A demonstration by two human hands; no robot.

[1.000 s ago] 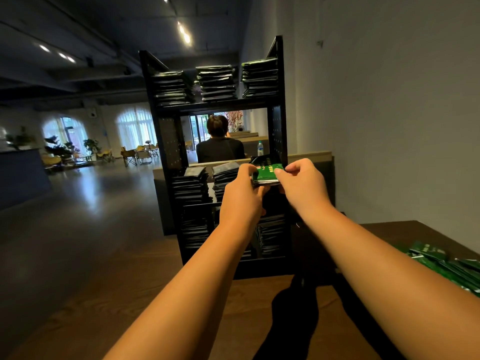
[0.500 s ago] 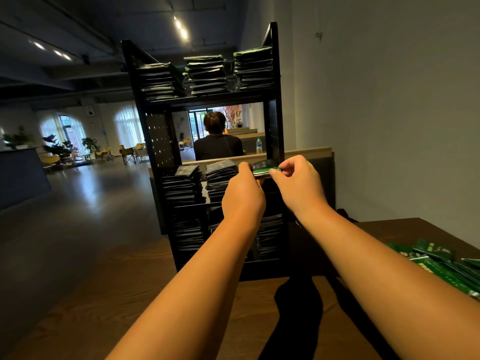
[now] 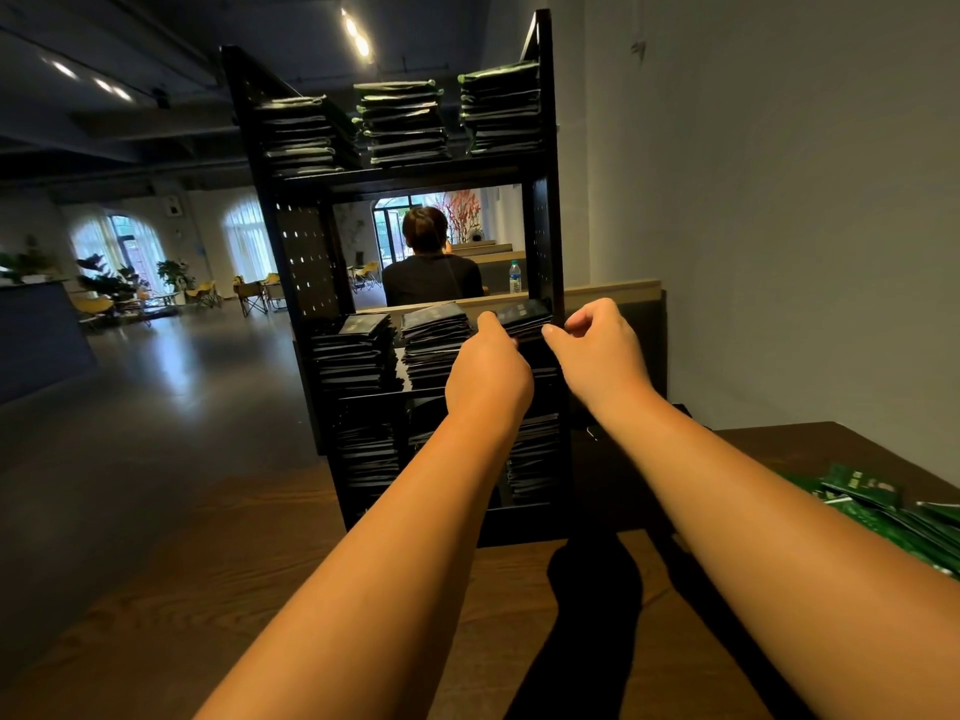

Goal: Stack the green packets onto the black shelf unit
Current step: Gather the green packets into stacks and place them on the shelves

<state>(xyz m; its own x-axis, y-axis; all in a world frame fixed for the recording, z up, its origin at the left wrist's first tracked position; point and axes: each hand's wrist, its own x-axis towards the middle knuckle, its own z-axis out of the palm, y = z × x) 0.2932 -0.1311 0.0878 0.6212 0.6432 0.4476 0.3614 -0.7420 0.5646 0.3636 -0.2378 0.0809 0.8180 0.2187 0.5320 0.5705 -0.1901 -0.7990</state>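
The black shelf unit [image 3: 543, 236] stands on the wooden table [image 3: 249, 574] straight ahead. Three stacks of green packets [image 3: 401, 123] fill its top shelf, and more stacks [image 3: 354, 351] sit on the middle and lower shelves. Both my arms reach to the right end of the middle shelf. A green packet [image 3: 523, 317] lies on top of the right stack there. My left hand [image 3: 488, 374] pinches its left edge and my right hand [image 3: 602, 350] pinches its right edge with curled fingers. My left hand hides most of that stack.
A loose heap of green packets [image 3: 883, 506] lies on the table at the right edge. A grey wall [image 3: 779, 200] runs close along the right. Behind the shelf a person [image 3: 431, 275] sits facing away, with a water bottle [image 3: 514, 277] nearby. Open floor lies to the left.
Both hands carried the green packet forward and up, and it now lies flat on the right stack of the middle shelf. The view has moved closer to the shelf.
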